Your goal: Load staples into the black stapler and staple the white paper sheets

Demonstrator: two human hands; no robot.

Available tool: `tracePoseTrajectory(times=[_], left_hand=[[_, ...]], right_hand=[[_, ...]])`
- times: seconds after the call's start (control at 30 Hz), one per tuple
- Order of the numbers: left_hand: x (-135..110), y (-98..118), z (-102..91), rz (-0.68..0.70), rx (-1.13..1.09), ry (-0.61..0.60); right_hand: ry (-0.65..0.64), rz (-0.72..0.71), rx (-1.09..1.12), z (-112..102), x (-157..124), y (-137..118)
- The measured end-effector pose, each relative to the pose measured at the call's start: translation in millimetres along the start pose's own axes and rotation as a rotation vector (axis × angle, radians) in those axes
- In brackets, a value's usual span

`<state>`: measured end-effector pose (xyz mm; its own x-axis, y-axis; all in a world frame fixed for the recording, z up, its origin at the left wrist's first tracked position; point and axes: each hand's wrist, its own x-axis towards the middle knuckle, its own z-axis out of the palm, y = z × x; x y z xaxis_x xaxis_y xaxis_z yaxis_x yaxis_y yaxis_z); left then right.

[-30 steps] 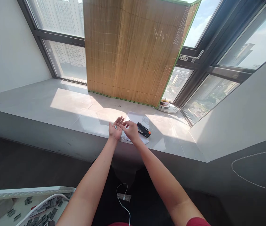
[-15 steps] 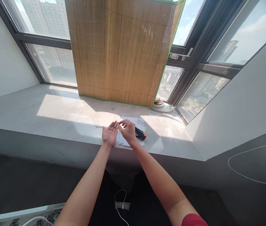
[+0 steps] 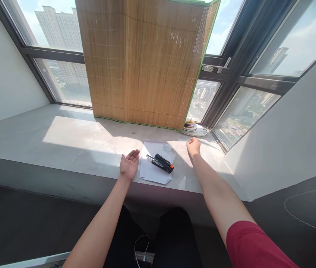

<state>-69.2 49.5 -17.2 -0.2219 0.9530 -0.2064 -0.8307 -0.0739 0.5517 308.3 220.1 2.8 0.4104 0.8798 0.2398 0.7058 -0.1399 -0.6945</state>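
Observation:
My left hand (image 3: 130, 164) is held palm up over the sill's front edge, fingers stretched out, with nothing I can make out lying on it. To the right, my right hand (image 3: 193, 146) is closed in a pinch low over the sill; whatever is between the fingertips is too small or hidden to name. Between the two hands, a black stapler (image 3: 162, 163) with an orange tip is opened up, its metal magazine showing. Under it are white sheets of paper (image 3: 154, 175) with a patch of dark print, and neither hand touches them.
The pale window sill (image 3: 68, 130) is partly sunlit. A bamboo mat (image 3: 144, 67) with green edging stands against the window. Behind my right hand is a stack of discs or plates (image 3: 193, 128). Two tiny dark marks (image 3: 133, 133) lie near the mat. Below hangs a white cable (image 3: 148, 242).
My right hand has moved from the left fingertips rightward to the sill near the stacked discs, uncovering the stapler. My left hand stays palm up, almost in place.

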Motion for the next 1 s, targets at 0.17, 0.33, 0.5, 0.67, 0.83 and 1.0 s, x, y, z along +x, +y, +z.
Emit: tracePoseTrajectory(times=[0.17,0.33,0.5,0.67,0.83,1.0], left_hand=[[1.5,-0.9,-2.4,0.030,0.072,-0.008],[8.4,-9.7,-1.0,0.114,0.233,0.035],[52.4,-4.0,18.8,0.285,0.832,0.251],[126.3,40.3,35.5,0.634,1.900,0.017],[174.1,61.9,37.8,0.523,2.115,-0.241],[178.7,44.3,34.7,0.519,1.947,-0.219]], right_hand=[[0.031,-0.002,0.013,-2.2,-8.1,-1.7],[-0.085,-0.036,-0.083,-13.6,-66.6,8.9],[-0.194,-0.320,-0.426,-15.7,-139.0,16.6],[-0.232,-0.338,-0.598,-16.6,-149.7,2.0],[-0.229,-0.328,-0.614,-16.2,-146.5,-1.6],[-0.241,-0.324,-0.606,-16.4,-147.5,-1.9]])
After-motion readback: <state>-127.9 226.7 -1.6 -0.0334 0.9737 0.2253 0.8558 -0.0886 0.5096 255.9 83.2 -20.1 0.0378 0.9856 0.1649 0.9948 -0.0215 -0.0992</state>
